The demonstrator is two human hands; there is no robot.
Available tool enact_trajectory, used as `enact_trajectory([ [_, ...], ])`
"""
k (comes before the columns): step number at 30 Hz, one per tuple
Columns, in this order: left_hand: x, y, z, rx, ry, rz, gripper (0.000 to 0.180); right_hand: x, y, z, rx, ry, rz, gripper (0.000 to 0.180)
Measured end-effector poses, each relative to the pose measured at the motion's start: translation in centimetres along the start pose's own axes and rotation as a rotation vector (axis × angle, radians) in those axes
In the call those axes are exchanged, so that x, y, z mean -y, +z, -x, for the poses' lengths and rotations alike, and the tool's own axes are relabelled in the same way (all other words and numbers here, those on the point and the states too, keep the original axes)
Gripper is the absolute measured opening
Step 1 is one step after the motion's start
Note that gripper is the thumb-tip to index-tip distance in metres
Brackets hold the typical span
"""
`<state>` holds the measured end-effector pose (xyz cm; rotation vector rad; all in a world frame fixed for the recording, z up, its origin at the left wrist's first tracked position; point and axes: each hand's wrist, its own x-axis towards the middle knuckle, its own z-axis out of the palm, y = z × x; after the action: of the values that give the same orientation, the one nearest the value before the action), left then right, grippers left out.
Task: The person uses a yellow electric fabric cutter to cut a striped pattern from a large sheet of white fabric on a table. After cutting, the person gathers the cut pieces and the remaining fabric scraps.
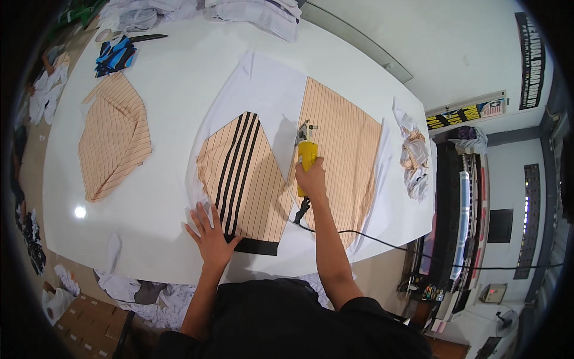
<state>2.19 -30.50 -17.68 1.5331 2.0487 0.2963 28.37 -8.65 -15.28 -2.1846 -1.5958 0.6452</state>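
The yellow cutter (308,155), black-corded, sits inside the closed fingers of the right hand (312,179) over the white table (170,102). The left hand (214,242), fingers spread, lies at the lower-left edge of the peach panel (262,185): pinstriped, black-banded, black-hemmed.

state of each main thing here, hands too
Yellow cutter: gripped; running or not, cannot tell
Right hand: closed around the cutter
Left hand: open, fingers spread
Black cord: trailing off to the right
Black-banded striped piece: spread flat
Plain striped piece: spread flat
Striped piece at left: folded over
Blue patterned cloth: crumpled
Scraps at right: crumpled
White cloth at top: stacked
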Motion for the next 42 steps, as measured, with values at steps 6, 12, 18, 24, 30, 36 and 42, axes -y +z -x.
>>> enact_trajectory([
  [6, -0.2, -1.1, -1.9, 0.028, -0.062, 0.014, 0.129, 0.7, 0.4, -3.6, -0.004, 0.009, 0.029, 0.065],
  [12, 0.0, -1.6, -2.9, 0.041, -0.068, 0.067, 0.125, 2.8, 0.1, -6.5, 0.005, 0.021, 0.031, 0.069],
  [18, -0.5, -1.9, -3.6, 0.056, -0.076, 0.062, 0.130, 2.6, 0.3, -10.2, -0.012, 0.010, 0.042, 0.071],
  [24, -0.7, -2.2, -4.8, 0.009, -0.030, 0.072, 0.129, 4.1, 0.1, -13.2, -0.008, 0.005, 0.061, 0.074],
  [30, -1.0, -2.9, -6.2, 0.019, -0.037, 0.053, 0.130, 4.0, 0.0, -16.8, -0.001, -0.017, 0.037, 0.075],
  [36, -1.2, -3.5, -6.4, 0.030, -0.068, 0.059, 0.128, 5.2, 0.2, -19.8, -0.016, -0.017, 0.056, 0.074],
  [42, 0.5, -2.2, -6.5, 0.063, -0.068, -0.008, 0.129, 5.1, 0.2, -23.2, -0.026, -0.039, 0.068, 0.074],
])
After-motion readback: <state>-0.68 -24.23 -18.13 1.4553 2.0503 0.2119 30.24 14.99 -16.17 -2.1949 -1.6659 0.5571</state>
